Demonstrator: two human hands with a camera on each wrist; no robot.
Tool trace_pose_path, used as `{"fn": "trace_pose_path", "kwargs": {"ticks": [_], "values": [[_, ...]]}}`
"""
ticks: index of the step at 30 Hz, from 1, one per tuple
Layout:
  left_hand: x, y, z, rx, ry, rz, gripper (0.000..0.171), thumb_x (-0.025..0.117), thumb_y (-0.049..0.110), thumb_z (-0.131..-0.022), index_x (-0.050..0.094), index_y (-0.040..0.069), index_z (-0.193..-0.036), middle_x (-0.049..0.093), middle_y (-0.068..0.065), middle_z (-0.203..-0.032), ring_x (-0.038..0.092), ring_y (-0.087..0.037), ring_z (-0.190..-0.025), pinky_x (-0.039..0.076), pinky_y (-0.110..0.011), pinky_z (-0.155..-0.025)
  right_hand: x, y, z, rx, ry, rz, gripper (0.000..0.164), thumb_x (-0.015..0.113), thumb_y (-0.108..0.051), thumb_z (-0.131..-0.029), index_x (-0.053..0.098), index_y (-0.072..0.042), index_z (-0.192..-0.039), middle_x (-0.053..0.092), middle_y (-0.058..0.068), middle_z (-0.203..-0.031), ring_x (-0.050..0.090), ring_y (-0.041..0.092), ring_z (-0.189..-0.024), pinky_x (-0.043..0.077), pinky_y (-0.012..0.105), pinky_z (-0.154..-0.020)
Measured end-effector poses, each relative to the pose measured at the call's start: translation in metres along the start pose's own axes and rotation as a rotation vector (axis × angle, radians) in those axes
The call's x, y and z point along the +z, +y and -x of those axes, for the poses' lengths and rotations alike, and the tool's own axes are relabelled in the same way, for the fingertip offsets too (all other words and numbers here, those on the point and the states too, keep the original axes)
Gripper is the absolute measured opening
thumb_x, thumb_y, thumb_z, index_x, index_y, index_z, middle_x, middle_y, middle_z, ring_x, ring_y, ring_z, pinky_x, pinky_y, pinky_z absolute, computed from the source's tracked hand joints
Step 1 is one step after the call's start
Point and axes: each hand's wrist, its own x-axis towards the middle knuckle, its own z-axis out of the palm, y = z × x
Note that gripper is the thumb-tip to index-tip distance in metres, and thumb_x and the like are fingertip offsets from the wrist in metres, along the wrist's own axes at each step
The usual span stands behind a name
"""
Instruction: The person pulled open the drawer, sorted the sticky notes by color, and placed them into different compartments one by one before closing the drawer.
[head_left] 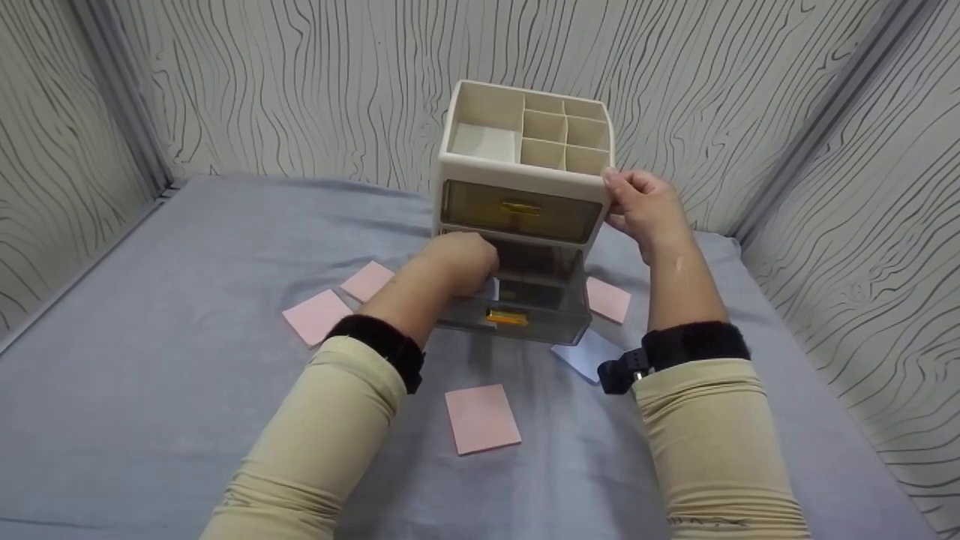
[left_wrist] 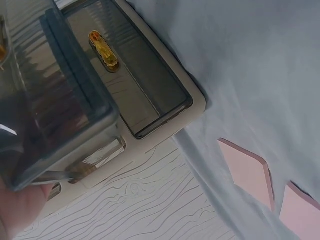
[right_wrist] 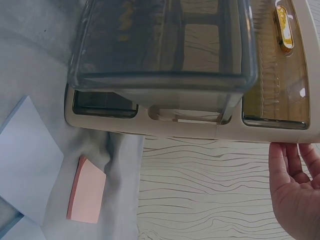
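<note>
A cream desktop drawer organizer (head_left: 525,165) with smoky see-through drawers stands on the cloth. Its middle drawer (head_left: 551,322) is pulled out. My left hand (head_left: 465,262) reaches down into that drawer from the left; its fingers are hidden in the head view. Beside it inside the drawer shows a sliver of pale blue paper (head_left: 496,289); whether the hand holds it cannot be told. In the left wrist view, part of the left hand (left_wrist: 22,210) appears by the drawer's side wall. My right hand (right_wrist: 297,187) touches the organizer's right side near the upper front corner with its fingertips.
Pink note pads lie left of the organizer (head_left: 319,316), in front of it (head_left: 484,420) and at its right (head_left: 609,300). Pale blue pads (right_wrist: 30,155) lie by its front right. A wood-grain patterned wall (head_left: 300,90) rises behind.
</note>
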Motion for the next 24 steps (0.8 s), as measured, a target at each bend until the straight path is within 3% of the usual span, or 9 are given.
{"fn": "trace_pose_path", "kwargs": {"ticks": [6,8,12,18,24], "values": [[-0.008,-0.005,0.007,0.008,0.073,0.134,0.009,0.055,0.014,-0.080,0.064,0.014,-0.083,0.062,0.000,-0.084,0.056,-0.018,-0.076,0.045,-0.033,-0.071,0.000,-0.001,0.000,0.007,0.002,0.007,0.041,0.057,-0.045,-0.076,0.053,-0.008,-0.094,0.049,0.012,-0.106,0.050,0.023,-0.096,0.042,0.035,-0.085],[-0.014,-0.008,0.010,0.006,0.146,0.191,0.010,0.057,0.020,-0.082,0.064,0.013,-0.085,0.062,0.000,-0.084,0.056,-0.018,-0.076,0.045,-0.032,-0.071,0.000,-0.001,0.000,0.006,0.003,0.009,0.041,0.057,-0.045,-0.077,0.053,-0.008,-0.094,0.049,0.012,-0.107,0.050,0.023,-0.097,0.042,0.034,-0.085],[-0.027,-0.015,0.013,-0.020,0.354,0.317,0.018,0.056,0.028,-0.084,0.064,0.012,-0.083,0.062,0.001,-0.078,0.056,-0.016,-0.073,0.044,-0.031,-0.070,0.000,0.000,-0.001,0.003,0.009,0.007,0.041,0.058,-0.045,-0.076,0.053,-0.008,-0.094,0.049,0.012,-0.104,0.050,0.022,-0.095,0.043,0.034,-0.084],[-0.042,-0.025,0.017,-0.190,0.629,0.529,0.019,0.053,0.031,-0.085,0.059,0.014,-0.079,0.056,0.002,-0.071,0.048,-0.014,-0.063,0.040,-0.027,-0.059,0.000,0.001,-0.002,-0.012,0.007,0.019,0.040,0.057,-0.045,-0.077,0.053,-0.008,-0.092,0.049,0.011,-0.102,0.051,0.020,-0.093,0.044,0.032,-0.083],[-0.050,-0.032,0.018,-0.369,0.887,0.697,0.016,0.057,0.027,-0.084,0.062,0.012,-0.081,0.060,0.002,-0.076,0.051,-0.010,-0.068,0.042,-0.020,-0.062,0.000,0.002,-0.003,-0.014,0.013,0.030,0.039,0.056,-0.045,-0.078,0.053,-0.008,-0.092,0.048,0.011,-0.105,0.050,0.021,-0.095,0.043,0.032,-0.083]]}}
